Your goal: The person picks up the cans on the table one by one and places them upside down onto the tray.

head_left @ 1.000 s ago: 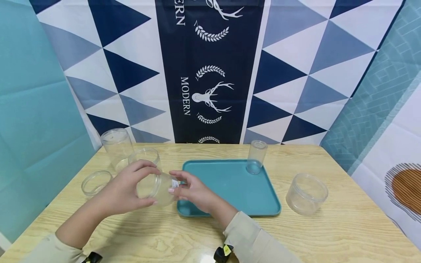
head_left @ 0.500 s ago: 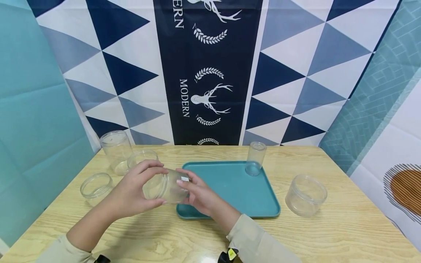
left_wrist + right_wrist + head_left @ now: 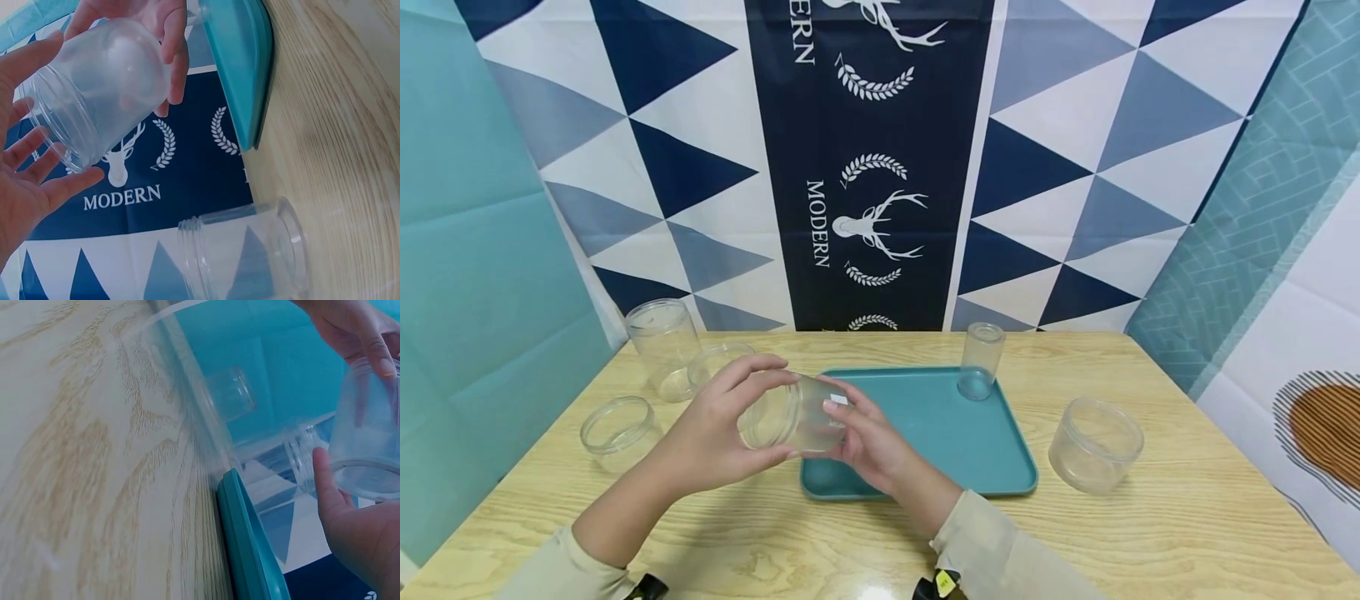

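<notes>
A clear plastic jar (image 3: 811, 408) lies sideways in the air between both hands, over the left end of the teal tray (image 3: 917, 433). My left hand (image 3: 722, 429) grips it around the threaded mouth end, thumb on one side and fingers on the other. My right hand (image 3: 876, 446) holds the base end, its thumb beside a small white label (image 3: 838, 399). In the left wrist view the threads of the jar (image 3: 119, 87) show near the left fingers. The right wrist view shows the round base of the jar (image 3: 369, 440) by the right palm.
Upside-down on the tray's back right corner stands a slim clear jar (image 3: 981, 362). A wide, low clear jar (image 3: 1096, 446) sits right of the tray. At left are a tall jar (image 3: 664, 354), another jar (image 3: 718, 358) partly behind my left hand, and a low one (image 3: 620, 429).
Both hands have carried the jar to the right and slightly up, toward the tray. The right hand has shifted its hold farther along the base end. The other jars stay put.
</notes>
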`<state>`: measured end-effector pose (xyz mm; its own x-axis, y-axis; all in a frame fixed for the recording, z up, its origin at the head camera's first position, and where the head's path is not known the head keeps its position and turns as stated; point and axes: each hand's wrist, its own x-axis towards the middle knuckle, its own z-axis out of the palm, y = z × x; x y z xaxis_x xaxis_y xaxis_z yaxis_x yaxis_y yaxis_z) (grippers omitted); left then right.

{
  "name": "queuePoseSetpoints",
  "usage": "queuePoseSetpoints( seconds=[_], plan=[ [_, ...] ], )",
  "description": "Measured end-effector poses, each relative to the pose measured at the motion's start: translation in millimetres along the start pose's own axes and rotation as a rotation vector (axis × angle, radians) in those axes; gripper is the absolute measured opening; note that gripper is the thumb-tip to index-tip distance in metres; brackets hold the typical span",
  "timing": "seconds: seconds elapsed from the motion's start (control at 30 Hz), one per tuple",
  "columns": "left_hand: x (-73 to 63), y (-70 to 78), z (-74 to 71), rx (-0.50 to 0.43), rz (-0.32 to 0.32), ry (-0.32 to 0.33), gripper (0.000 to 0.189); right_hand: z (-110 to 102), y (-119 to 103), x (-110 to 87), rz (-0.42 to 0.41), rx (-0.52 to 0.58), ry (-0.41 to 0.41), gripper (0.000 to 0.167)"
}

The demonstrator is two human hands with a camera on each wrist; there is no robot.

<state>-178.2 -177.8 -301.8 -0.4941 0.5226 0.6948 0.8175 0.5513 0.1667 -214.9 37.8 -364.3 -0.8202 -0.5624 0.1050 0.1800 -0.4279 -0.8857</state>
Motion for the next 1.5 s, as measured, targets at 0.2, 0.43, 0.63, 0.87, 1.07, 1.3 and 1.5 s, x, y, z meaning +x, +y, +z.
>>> queuePoseSetpoints(
  seconds=[0.2,0.43,0.63,0.87,1.07,1.3,1.5],
  plan=[
    [1.5,2.0,1.1,-0.016,-0.028,-0.003,0.082,-5.5,-1.8,-2.6,-0.027,0.028,0.005,0.059],
    [1.5,2.2,1.0,-0.03,-0.045,0.003,0.086,-16.2,-4.3,-6.4,-0.063,0.045,-0.018,0.054],
    [0.9,1.3,1.5,-0.03,-0.04,0.005,0.086,-22.9,-7.8,-10.9,-0.072,0.043,-0.011,0.049],
    [-0.6,0.2,3.7,-0.032,-0.048,0.001,0.086,-31.5,-16.2,-15.7,-0.084,-0.001,-0.008,0.04],
    [-1.5,-1.3,7.4,-0.024,-0.046,0.01,0.084,-42.3,-25.3,-20.5,-0.089,-0.028,0.048,0.034],
    [-4.0,-2.9,14.2,-0.033,-0.057,0.005,0.08,-54.4,-34.0,-26.3,-0.118,-0.025,0.072,0.033],
    [-5.7,-2.4,20.7,-0.066,-0.066,-0.018,0.077,-63.1,-39.8,-29.1,-0.121,-0.029,0.087,0.032]
  ],
)
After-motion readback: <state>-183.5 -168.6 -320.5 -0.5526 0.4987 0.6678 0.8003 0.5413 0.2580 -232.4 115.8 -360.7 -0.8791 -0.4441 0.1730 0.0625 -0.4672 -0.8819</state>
